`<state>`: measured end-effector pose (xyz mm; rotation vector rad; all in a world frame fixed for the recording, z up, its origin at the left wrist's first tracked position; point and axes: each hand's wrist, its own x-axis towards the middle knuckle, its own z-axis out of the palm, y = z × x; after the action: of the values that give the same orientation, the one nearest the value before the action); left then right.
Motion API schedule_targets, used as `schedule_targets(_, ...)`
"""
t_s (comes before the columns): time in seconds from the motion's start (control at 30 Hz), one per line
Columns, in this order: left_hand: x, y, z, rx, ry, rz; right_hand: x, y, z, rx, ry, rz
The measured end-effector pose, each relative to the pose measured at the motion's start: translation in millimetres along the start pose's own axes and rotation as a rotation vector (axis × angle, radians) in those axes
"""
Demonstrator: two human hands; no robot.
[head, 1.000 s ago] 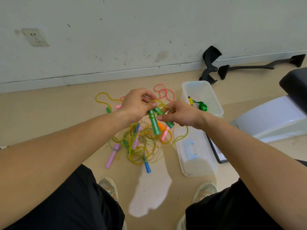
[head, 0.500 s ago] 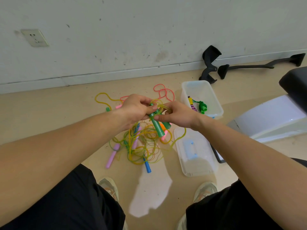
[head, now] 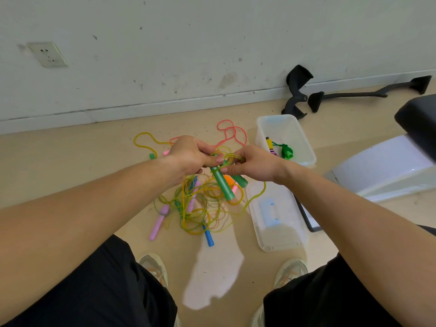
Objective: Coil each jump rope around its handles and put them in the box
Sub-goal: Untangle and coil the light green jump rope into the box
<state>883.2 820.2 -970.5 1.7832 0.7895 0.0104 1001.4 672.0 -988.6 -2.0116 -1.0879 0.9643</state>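
Your left hand (head: pixel 188 154) has its fingers curled round the top ends of the two green handles (head: pixel 223 185), with the thumb pressed across them. Your right hand (head: pixel 254 165) meets it from the other side, its thumb and forefinger pinching loops of the yellow-green cord (head: pixel 227 153) against those same handle tops. The handles lie side by side and slant down and away from both hands, their lower ends free in the air. The cord trails from your hands down into the tangled pile of ropes (head: pixel 200 208) on the floor directly under them, where a pink handle (head: pixel 158 224) and a blue handle (head: pixel 208 237) stick out. The clear box (head: pixel 259 128) stands on the floor just beyond your right hand, with a coiled green rope (head: pixel 286 151) inside. Its lid (head: pixel 278 232) lies flat below your right wrist, beside the pile.
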Motion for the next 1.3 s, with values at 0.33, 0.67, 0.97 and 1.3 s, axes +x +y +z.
schedule_targets(0.33, 6.2, -2.7, 4.4, 0.086, -0.067, 0.103, -1.2, 0.3, -2.4, -0.042, -0.013, 0.078)
schedule_targets(0.67, 13.7, -13.1, 5.5, 0.387, 0.009, 0.104, 0.0, -18.4, -6.4, -0.204, 0.169, 0.110)
schedule_targets(0.97, 15.5, -14.9, 2.7, 0.582, 0.067, 0.161, -1.5, -38.5, 10.7, -0.539, 0.210, -0.066)
schedule_targets(1.3, 0.3, -5.5, 10.6, 0.379, 0.024, 0.376, -2.7, 11.2, -38.0, -0.241, 0.355, 0.150)
